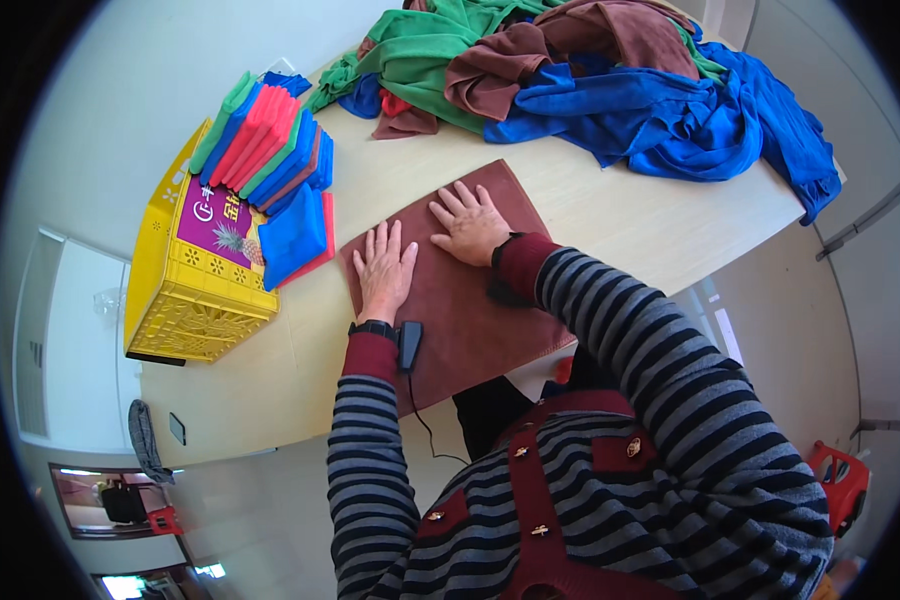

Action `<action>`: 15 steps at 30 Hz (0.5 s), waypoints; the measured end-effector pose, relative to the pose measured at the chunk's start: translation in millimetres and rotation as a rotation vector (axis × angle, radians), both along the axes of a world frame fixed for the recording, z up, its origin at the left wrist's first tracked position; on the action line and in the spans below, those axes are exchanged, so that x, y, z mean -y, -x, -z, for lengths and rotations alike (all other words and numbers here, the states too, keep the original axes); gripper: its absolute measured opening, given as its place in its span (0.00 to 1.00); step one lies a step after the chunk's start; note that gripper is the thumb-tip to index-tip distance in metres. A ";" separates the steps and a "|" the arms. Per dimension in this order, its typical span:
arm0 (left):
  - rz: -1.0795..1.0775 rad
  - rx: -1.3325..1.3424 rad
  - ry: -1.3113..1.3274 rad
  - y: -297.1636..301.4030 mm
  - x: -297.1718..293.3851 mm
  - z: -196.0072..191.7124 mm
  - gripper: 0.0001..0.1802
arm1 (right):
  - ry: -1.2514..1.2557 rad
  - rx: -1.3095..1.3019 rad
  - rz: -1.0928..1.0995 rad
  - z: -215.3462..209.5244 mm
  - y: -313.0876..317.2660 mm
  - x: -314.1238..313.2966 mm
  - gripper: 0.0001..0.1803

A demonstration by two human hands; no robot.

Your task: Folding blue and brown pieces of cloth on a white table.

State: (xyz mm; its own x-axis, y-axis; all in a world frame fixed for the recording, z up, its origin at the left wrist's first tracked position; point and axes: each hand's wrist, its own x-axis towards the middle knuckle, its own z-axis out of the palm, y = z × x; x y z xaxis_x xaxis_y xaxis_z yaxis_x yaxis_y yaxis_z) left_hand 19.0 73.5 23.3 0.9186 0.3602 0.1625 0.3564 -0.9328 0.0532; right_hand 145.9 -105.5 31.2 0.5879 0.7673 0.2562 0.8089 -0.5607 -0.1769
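Note:
A brown cloth (460, 320) lies spread flat on the table, one edge hanging over the side nearest me. My left hand (385, 270) rests on its left part, palm down with the fingers stretched out. Farther to the right, my right hand (472, 225) presses flat near the cloth's far edge, fingers spread. Both hands hold nothing. A small black device (409, 346) with a cable sits at my left wrist, over the cloth.
A yellow plastic crate (205, 290) stands at the left, beside a row of folded cloths (270, 140) in several colours. Across the far side lies a heap of loose green, brown and blue cloths (610, 100). A phone (177, 428) is at the table's left end; a red stool (838, 485) stands right.

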 end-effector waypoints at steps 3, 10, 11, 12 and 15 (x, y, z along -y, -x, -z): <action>-0.050 -0.018 0.042 -2.6 -11.5 7.8 0.35 | -0.013 0.020 0.012 2.9 -12.2 0.8 0.35; -0.255 0.038 0.099 6.0 -35.7 2.8 0.36 | -0.012 0.033 0.106 7.0 -62.0 36.0 0.33; -0.270 0.049 0.101 11.7 -39.6 4.3 0.36 | -0.005 0.046 0.074 5.9 -62.6 40.6 0.33; -0.285 0.061 0.103 18.4 -42.9 5.5 0.36 | 0.004 0.012 0.083 4.3 -62.2 45.7 0.33; -0.320 0.088 0.115 39.5 -47.6 8.4 0.36 | 0.051 0.022 0.108 9.4 -66.6 66.1 0.34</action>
